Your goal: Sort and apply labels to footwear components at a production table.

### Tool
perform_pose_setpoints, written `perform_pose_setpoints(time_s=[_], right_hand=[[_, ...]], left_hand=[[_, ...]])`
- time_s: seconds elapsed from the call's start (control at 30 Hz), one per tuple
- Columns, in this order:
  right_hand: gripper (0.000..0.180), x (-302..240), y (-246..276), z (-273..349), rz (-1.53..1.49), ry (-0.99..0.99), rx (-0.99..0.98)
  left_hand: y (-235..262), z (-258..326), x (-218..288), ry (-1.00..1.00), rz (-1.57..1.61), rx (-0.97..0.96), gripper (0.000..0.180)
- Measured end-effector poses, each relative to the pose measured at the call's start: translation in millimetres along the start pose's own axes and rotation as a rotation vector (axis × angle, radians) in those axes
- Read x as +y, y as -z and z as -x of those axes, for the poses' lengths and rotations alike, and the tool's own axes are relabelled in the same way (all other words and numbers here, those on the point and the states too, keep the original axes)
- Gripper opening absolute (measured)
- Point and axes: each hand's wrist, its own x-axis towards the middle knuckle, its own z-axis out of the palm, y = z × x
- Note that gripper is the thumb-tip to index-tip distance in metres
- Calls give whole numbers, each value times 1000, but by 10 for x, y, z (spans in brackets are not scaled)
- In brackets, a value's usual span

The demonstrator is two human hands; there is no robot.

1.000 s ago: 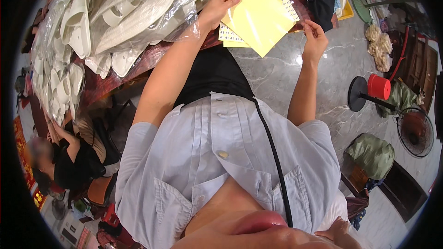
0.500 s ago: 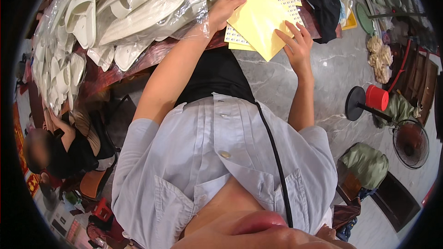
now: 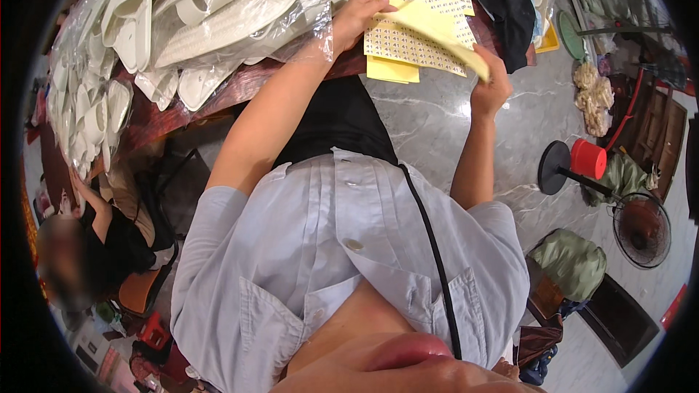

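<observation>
At the table's front edge, sheets of small printed stickers [image 3: 411,45] with yellow backing lie in a loose pile. A plain yellow sheet [image 3: 435,27], tilted and seen nearly edge-on at its right end, is held above them between my hands. My left hand [image 3: 360,17] pinches its left end, fingers closed. My right hand [image 3: 493,78] has its fingers closed on the right end. Just left of my left hand are white slippers [image 3: 233,18] in clear plastic bags, heaped on the table.
A black cloth [image 3: 504,11] hangs over the table's edge on the right. Across the grey marble floor stand a red container [image 3: 588,159] and a fan [image 3: 641,229]. Another person [image 3: 102,240] sits at the far left beside a chair.
The yellow sheet has gone from facing me to tilted, showing the printed stickers beneath. My right hand has moved slightly right and down, and its spread fingers have closed on the sheet.
</observation>
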Motion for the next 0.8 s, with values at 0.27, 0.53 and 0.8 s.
perform_pose_setpoints(time_s=[0.27,0.53,0.8], right_hand=[[13,92,44,-207,-781,-688,409],[14,168,-75,-114,-994,-915,115],[17,160,-184,-46,-965,-997,-13]], left_hand=[[-85,65,18,-95,-332,-10,24],[-75,6,-29,-111,-110,33,31],[-21,6,-29,-53,-134,-70,34]])
